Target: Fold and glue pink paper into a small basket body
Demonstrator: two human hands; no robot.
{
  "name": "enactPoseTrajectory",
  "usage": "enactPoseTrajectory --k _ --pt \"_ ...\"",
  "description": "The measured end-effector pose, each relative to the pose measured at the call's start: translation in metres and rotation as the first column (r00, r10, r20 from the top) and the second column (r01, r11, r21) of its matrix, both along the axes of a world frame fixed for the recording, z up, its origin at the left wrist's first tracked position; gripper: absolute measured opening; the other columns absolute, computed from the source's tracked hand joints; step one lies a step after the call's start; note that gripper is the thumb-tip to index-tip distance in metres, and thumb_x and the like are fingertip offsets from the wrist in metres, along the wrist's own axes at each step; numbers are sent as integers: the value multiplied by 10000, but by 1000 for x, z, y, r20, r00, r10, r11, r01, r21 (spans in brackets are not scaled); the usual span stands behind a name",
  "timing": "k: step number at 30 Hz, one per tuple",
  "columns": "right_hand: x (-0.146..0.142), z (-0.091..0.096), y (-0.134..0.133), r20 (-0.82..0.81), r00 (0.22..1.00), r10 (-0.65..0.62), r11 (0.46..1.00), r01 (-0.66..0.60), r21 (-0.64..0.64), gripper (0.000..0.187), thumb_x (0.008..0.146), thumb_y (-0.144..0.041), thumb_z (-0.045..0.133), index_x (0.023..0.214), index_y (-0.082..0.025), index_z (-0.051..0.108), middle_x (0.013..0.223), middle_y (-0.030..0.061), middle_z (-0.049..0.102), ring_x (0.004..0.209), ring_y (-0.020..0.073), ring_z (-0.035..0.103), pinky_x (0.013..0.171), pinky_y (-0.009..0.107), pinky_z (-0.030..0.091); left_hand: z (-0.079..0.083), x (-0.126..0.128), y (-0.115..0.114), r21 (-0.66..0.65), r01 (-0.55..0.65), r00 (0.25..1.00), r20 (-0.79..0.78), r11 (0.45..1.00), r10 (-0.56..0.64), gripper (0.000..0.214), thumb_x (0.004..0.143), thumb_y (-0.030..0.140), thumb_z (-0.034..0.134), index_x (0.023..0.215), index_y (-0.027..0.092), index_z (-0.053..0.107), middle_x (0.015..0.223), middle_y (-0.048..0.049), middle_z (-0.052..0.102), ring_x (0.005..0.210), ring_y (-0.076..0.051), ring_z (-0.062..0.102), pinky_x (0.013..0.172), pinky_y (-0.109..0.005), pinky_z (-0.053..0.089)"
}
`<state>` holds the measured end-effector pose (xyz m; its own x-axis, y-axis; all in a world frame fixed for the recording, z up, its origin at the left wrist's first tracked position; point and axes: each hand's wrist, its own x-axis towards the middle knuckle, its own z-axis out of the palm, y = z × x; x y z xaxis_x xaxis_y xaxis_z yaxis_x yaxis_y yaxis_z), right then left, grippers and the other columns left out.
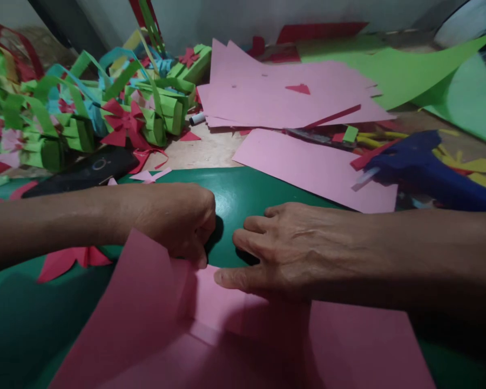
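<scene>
A pink paper sheet (pixel 227 335) lies on a dark green mat (pixel 235 194) right in front of me, its left part lifted and folded over. My left hand (pixel 178 221) is closed, pinching the raised edge of this sheet near the fold. My right hand (pixel 283 254) lies flat on the sheet, fingers stretched out to the left, the thumb pressing the paper beside the fold. The two hands almost touch at the crease.
A stack of pink sheets (pixel 283 92) lies behind the mat, green sheets (pixel 429 70) at the back right. Green paper baskets with red flowers (pixel 125 121) crowd the left. A blue glue gun (pixel 425 167), scissors (pixel 328 138), a black phone (pixel 85 170) and a red paper cutout (pixel 68 259) lie around.
</scene>
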<state>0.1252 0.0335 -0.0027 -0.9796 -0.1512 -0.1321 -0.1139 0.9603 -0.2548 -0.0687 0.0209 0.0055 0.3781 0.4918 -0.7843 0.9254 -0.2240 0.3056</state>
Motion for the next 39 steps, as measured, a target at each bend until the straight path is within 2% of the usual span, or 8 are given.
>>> enactPoseTrajectory --k 5,8,12,16,22,27,33,39 --pt "1 0 1 100 995 13 999 -18 51 352 849 -139 501 1199 -168 515 863 48 561 676 170 465 505 316 258 5 0 5 -132 -29 998 48 991 36 90 666 245 670 620 172 643 526 31 567 498 -102 493 427 -171 322" --pt "1 -12 -1 -85 996 -8 994 18 111 257 835 -175 513 1089 -161 555 801 27 522 633 163 405 488 317 221 6 -1 7 -243 -87 989 97 966 114 78 693 155 585 703 167 661 561 33 560 494 -86 485 428 -155 327" --pt "1 -28 -3 -129 991 -20 988 40 150 190 819 -240 553 993 -164 561 778 18 494 628 153 382 506 306 215 7 4 10 -298 -82 986 112 951 120 115 728 158 550 713 142 663 552 29 533 492 -80 436 449 -167 326" --pt "2 -27 -3 -124 992 -10 990 28 142 173 818 -211 559 989 -192 550 766 4 486 615 149 363 511 309 198 7 9 10 -210 13 991 135 978 16 52 693 204 621 680 173 661 550 39 564 487 -87 447 449 -177 324" --pt "5 -14 -2 -58 998 19 999 -18 29 141 838 -219 515 969 -205 563 800 15 528 642 160 400 512 314 223 5 14 4 -23 76 990 119 997 -73 126 613 118 619 512 168 563 436 54 458 418 -75 389 379 -175 237" --pt "3 -4 -2 28 999 37 999 -36 -31 66 823 -230 539 841 -210 600 793 13 550 670 167 444 480 305 214 3 12 4 -17 118 983 146 993 -114 98 613 114 623 542 170 586 452 49 479 434 -79 386 385 -176 250" --pt "3 -4 -2 21 999 -29 992 31 -119 184 895 -235 422 818 -199 585 776 19 547 701 161 474 498 306 264 0 7 6 -36 132 978 166 991 -124 78 625 134 617 568 174 581 471 56 483 441 -76 392 382 -176 254" --pt "11 -17 -2 -52 998 37 999 -38 -30 85 851 -259 531 883 -216 598 868 13 511 791 166 432 473 306 244 -2 4 6 -65 138 977 170 988 -125 75 652 164 607 588 184 574 483 63 490 444 -76 408 386 -178 261"
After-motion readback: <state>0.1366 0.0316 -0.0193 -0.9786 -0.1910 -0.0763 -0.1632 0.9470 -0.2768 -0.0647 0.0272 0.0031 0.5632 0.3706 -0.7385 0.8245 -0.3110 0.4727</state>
